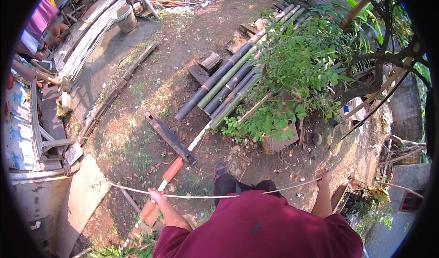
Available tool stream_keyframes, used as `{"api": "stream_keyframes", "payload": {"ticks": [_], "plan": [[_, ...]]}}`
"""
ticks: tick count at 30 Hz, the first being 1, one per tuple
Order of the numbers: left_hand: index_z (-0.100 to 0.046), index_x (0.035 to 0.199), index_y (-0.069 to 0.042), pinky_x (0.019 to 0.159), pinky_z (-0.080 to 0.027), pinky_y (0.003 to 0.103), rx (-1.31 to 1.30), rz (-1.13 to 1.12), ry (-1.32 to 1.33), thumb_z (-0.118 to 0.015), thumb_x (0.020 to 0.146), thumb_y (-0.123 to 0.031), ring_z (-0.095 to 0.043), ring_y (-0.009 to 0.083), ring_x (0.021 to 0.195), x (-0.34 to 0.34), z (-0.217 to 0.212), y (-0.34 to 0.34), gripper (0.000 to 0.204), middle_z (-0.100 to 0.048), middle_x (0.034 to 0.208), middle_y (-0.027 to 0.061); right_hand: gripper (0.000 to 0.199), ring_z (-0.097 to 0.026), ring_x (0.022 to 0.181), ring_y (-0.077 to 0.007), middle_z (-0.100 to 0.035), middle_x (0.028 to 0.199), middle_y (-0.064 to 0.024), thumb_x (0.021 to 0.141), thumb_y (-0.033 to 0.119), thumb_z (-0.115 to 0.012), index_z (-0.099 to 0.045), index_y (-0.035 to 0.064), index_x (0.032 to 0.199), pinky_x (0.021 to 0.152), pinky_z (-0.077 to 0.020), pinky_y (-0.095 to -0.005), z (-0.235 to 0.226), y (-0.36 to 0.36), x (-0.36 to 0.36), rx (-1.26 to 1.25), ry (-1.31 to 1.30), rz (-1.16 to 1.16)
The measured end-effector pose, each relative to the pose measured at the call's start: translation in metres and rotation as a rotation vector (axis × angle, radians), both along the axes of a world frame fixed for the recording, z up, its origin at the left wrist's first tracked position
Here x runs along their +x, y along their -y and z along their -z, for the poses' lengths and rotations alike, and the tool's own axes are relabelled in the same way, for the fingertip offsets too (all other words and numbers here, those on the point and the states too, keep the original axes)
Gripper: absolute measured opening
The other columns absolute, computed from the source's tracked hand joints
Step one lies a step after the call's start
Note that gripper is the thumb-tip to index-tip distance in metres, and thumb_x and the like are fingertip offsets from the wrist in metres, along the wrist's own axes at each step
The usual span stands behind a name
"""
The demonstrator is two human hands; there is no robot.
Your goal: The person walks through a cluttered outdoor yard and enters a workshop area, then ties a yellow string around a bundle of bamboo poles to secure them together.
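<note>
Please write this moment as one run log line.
left hand: grips bamboo strip | right hand: grips strip's other end | strip: bowed across body

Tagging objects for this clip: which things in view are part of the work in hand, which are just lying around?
In hand:
- thin bamboo strip, stretched across the body
- left hand closed on it
- right hand closed on it

Lying about:
- stack of bamboo poles
- dark plank
- orange-handled tool on the ground
- bucket
- leafy shrub

Sunlit dirt yard (137,134) — stacked bamboo poles (228,82), perhaps scrap planks (87,34)
</note>
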State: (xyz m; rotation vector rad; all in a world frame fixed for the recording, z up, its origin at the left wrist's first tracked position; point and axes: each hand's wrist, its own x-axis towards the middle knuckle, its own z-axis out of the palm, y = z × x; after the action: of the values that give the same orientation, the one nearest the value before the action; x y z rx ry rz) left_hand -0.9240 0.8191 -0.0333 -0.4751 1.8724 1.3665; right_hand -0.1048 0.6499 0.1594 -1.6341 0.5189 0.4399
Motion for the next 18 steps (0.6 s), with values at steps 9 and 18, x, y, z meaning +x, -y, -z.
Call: {"api": "stream_keyframes", "payload": {"ticks": [9,18], "plan": [[-0.047,0.080,-0.011,0.035,-0.023,0.024,0.060,-0.012,-0.061,-0.048,0.099,-0.042,-0.029,0.0081,0.042,0.023,-0.010,-0.044,0.036,-0.032,0.056,-0.0045,0.008,-0.033,0.040,-0.0142,-0.034,0.054,-0.0009,0.092,0.018,-0.043,-0.041,0.0107,0.088,0.038,-0.0283,-0.0293,0.003,0.046,0.007,0.015,0.030,-0.036],[-0.047,0.079,-0.013,0.035,-0.025,0.025,-0.076,0.009,-0.096,-0.048,0.098,-0.047,-0.029,0.0093,0.041,0.043,-0.014,-0.032,0.039,-0.032,0.055,-0.0041,0.011,-0.035,0.044,-0.0116,-0.033,0.056,0.0017,0.093,0.018,-0.043,-0.040,0.0110,0.085,0.038,-0.0281,-0.0270,-0.011,0.073,0.009,-0.081,0.043,0.013]]}}
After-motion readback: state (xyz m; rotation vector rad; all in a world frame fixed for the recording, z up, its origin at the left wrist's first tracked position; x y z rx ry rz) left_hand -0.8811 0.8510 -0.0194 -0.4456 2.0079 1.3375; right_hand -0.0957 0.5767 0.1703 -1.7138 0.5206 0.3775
